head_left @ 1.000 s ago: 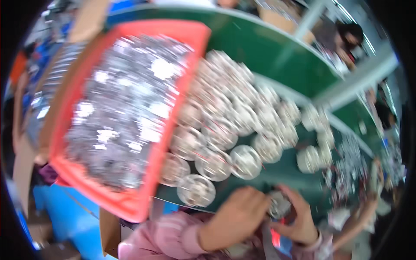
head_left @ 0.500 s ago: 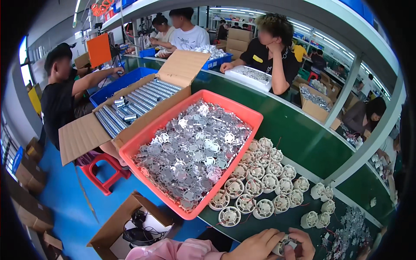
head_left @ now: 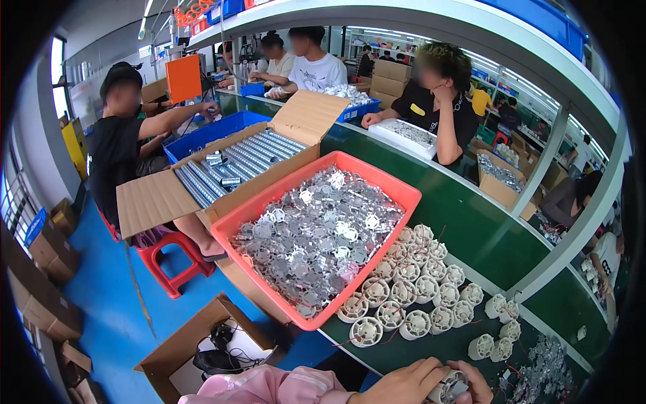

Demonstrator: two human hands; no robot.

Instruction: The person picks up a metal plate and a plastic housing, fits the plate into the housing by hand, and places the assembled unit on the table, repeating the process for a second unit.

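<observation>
At the lower edge, my left hand (head_left: 402, 382) and my right hand (head_left: 476, 382) are closed around a round housing (head_left: 447, 390). Silvery metal shows on it between my fingers; its lower part is cut off by the frame. Beyond my hands, several white round plastic housings (head_left: 404, 293) with thin red wires stand in rows on the green bench (head_left: 449, 195). A red-orange tub (head_left: 319, 320) to their left is heaped with flat silvery metal plates (head_left: 316, 236). A pink sleeve covers my left forearm.
An open carton (head_left: 156, 205) of metal cylinders (head_left: 245, 158) adjoins the tub. Small metal pieces (head_left: 548, 367) lie scattered at right, near a white post (head_left: 562, 222). Below left sits a box (head_left: 171, 347) with black cabled items. Co-workers sit across the bench and at left.
The whole view has shifted, so the tub, carton and housings appear farther right. Both hands stay on the housing, which now shows more of its silvery metal.
</observation>
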